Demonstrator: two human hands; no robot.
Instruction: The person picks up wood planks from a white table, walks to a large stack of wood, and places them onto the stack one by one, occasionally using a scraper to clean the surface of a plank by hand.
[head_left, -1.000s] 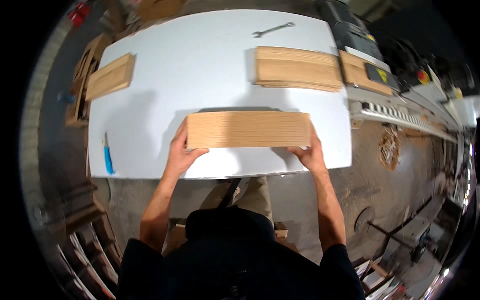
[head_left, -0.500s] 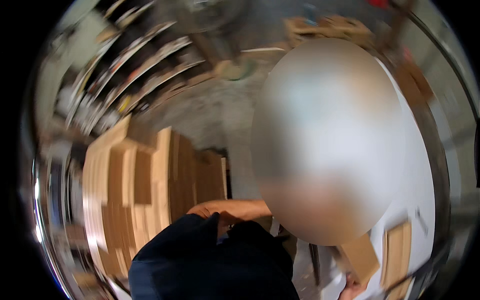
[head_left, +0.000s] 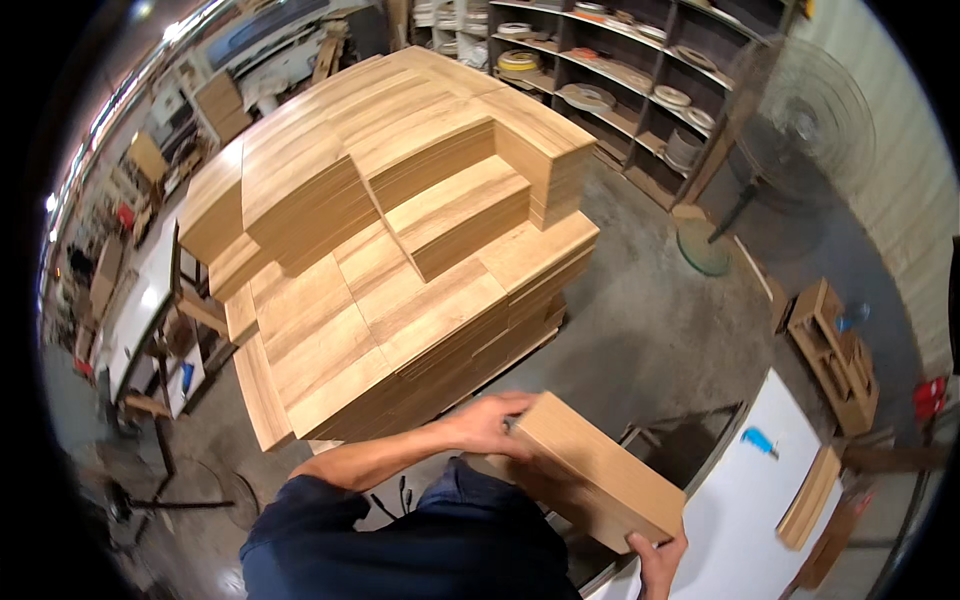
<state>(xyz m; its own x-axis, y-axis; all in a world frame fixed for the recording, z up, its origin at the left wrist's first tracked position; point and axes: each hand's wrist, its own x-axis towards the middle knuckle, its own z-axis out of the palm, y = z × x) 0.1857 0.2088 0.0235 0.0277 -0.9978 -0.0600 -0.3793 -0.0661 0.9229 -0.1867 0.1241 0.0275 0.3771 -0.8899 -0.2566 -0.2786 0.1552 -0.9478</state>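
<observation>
By the table (head_left: 730, 520), both hands (head_left: 488, 426) still grip the wooden bundle (head_left: 605, 460); it has turned.

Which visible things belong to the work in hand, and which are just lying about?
Work in hand:
- wood bundle, held between left hand and right hand
- wood pile, likely: similar wood

Seemingly just about:
- blue tool
- fan
- crate
</observation>
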